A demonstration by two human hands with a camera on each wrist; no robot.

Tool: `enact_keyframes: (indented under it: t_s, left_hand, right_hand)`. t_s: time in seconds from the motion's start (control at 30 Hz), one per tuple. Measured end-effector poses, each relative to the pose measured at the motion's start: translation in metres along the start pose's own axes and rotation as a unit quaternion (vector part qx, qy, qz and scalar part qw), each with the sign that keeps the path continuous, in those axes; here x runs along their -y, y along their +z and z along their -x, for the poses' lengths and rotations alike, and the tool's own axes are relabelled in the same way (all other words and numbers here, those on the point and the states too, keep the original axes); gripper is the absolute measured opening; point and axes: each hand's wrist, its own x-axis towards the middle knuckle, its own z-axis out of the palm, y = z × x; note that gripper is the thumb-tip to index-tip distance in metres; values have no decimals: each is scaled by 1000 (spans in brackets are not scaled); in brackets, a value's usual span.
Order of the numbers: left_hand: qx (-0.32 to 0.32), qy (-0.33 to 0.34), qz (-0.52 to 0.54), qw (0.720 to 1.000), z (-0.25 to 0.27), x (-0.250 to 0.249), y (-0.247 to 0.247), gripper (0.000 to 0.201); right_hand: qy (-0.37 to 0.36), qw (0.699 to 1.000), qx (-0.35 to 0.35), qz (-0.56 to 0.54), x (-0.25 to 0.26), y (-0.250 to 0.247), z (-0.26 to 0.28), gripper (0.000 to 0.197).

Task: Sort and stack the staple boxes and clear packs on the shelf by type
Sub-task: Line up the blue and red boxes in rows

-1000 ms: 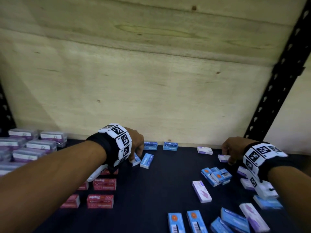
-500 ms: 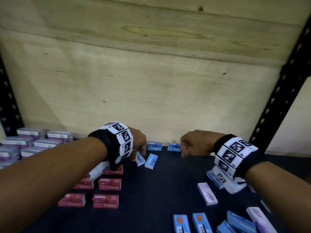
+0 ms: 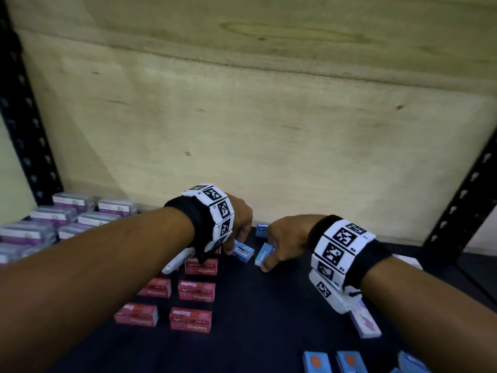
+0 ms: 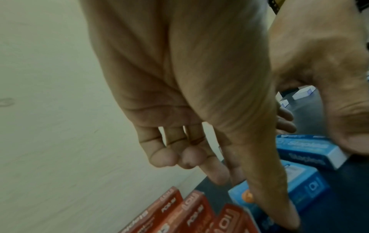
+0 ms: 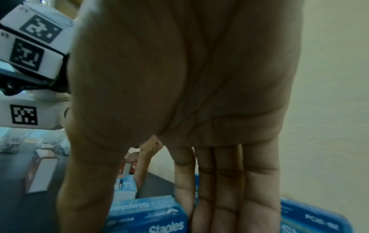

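Note:
Two small blue staple boxes lie side by side at the back middle of the dark shelf [image 3: 269, 332]. My left hand [image 3: 234, 247] pinches the left blue box [image 3: 243, 253] [image 4: 295, 187] between thumb and index finger, the other fingers curled. My right hand [image 3: 265, 261] grips the right blue box [image 3: 263, 253] [image 5: 147, 216], thumb on one side and straight fingers on the other; the box is tipped on edge. A third blue box [image 3: 262, 229] stands behind them against the wall.
Red staple boxes [image 3: 196, 290] sit in rows under my left wrist. Clear packs with purple labels [image 3: 67, 219] are stacked at the far left. A white and purple box [image 3: 367, 323] and more blue boxes [image 3: 316, 362] lie front right. Black uprights [image 3: 462, 211] flank the plywood wall.
My right hand has swung left from the scattered boxes on the right to the blue box in the middle and taken hold of it. The left hand stayed at its blue box.

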Motion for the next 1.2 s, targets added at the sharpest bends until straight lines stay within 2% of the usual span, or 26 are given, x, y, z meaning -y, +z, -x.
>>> enact_keyframes:
  t_s: [0.23, 0.37, 0.43, 0.53, 0.63, 0.9, 1.03, 1.2]
  left_hand:
    - [-21, 36, 22, 999, 2, -9, 0, 37]
    - [-46, 59, 43, 996, 1, -21, 1, 33]
    - [-64, 55, 55, 995, 0, -26, 2, 31]
    - [-66, 46, 61, 995, -2, -32, 1, 33]
    - [-64, 36, 58, 996, -3, -34, 1, 35]
    - [-88, -22, 41, 995, -4, -38, 7, 29]
    - [-54, -30, 1, 998, 0, -40, 4, 40]
    - [-64, -25, -25, 997, 2, -41, 4, 37]
  right_hand:
    - [21, 999, -24, -9, -32, 3, 19, 59]
    - [34, 996, -12, -79, -56, 12, 24, 61]
    - [35, 994, -23, -97, -65, 15, 26, 54]
    - [37, 991, -21, -126, -75, 18, 29, 31]
    - [38, 988, -14, -148, -81, 19, 31, 23]
    - [61, 986, -42, -152, -81, 21, 35, 22]
    - [90, 987, -21, -129, -81, 18, 40, 30]
    - [99, 986, -7, -135, -80, 15, 41, 27]
